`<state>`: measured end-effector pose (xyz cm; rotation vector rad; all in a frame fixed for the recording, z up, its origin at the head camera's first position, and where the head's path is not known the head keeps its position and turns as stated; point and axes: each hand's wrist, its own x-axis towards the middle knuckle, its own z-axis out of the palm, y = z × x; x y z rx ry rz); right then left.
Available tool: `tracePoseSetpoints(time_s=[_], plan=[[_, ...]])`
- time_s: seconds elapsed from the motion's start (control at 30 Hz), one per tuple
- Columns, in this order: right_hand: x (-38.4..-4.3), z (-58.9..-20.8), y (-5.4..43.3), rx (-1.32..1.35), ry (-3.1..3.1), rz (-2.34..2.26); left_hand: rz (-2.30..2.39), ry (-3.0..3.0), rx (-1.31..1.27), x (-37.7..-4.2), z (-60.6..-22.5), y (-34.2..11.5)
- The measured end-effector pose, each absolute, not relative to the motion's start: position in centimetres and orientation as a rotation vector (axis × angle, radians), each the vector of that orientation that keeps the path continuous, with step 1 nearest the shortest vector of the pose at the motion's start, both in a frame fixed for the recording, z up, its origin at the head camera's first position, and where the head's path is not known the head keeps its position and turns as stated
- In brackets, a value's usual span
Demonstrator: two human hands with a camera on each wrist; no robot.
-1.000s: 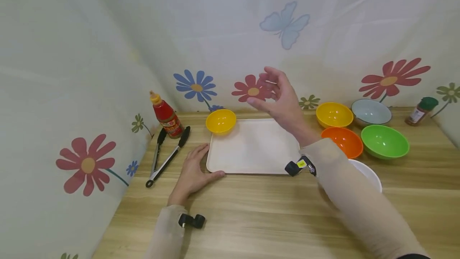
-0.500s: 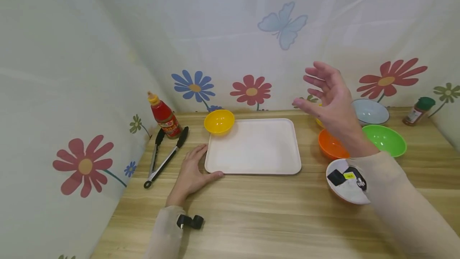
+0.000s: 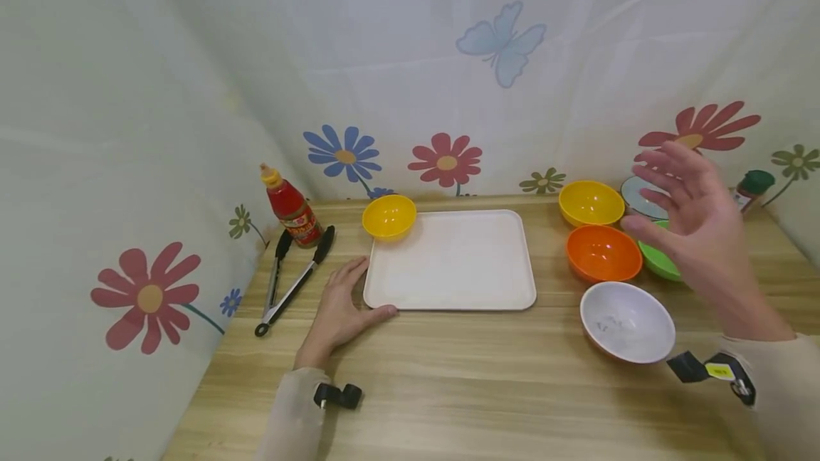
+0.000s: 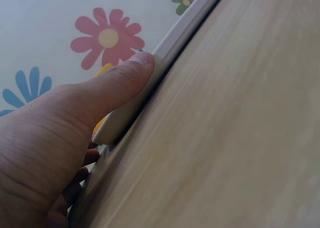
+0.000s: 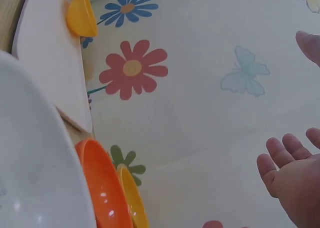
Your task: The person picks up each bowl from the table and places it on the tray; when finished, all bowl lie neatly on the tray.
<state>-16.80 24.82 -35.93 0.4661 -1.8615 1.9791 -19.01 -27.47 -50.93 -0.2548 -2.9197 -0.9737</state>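
A white rectangular tray (image 3: pixel 451 269) lies on the wooden table. My left hand (image 3: pixel 342 319) rests at its near left corner, thumb along the front edge and fingers along the left side; the left wrist view shows the thumb (image 4: pixel 120 82) against the tray's rim (image 4: pixel 175 37). On the tray's back left corner sits a small yellow bowl (image 3: pixel 389 218). My right hand (image 3: pixel 701 226) is raised over the bowls at the right, fingers spread and holding nothing. It partly covers a green bowl (image 3: pixel 660 259) and a pale blue bowl (image 3: pixel 640 198). Nearest its wrist is a white bowl (image 3: pixel 628 322).
Beside the tray at the right stand an orange bowl (image 3: pixel 603 253) and another yellow bowl (image 3: pixel 591 203). Black-handled tongs (image 3: pixel 296 283) lie spread at the left, near a red sauce bottle (image 3: pixel 291 208). A green-capped spice jar (image 3: pixel 752 187) stands at the far right. A flowered curtain (image 3: pixel 384 55) backs the table.
My right hand has swung from above the tray to the right, over the bowls, uncovering the orange and white bowls. The left hand has stayed at the tray corner.
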Motion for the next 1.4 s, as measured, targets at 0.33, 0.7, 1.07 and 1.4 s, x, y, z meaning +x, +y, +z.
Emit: tracePoseSetpoints(time_s=[0.33, 0.7, 1.07, 1.4], plan=[[-13.4, -40.8, 28.9, 0.652, -1.782, 2.052, -0.979, -2.929, -0.247, -19.0, -51.1, -27.6], [-10.6, -45.0, 31.1, 0.625, -1.897, 2.077, -0.966, -2.941, -0.23, -19.2, -50.8, -27.3], [-9.0, -48.6, 31.2, 0.561, -2.125, 2.054, -0.97, -2.931, -0.241, -19.2, -50.8, -27.4], [-8.8, -50.4, 31.1, 0.578, -2.203, 2.076, -0.969, -2.93, -0.244, -19.0, -50.9, -27.4]])
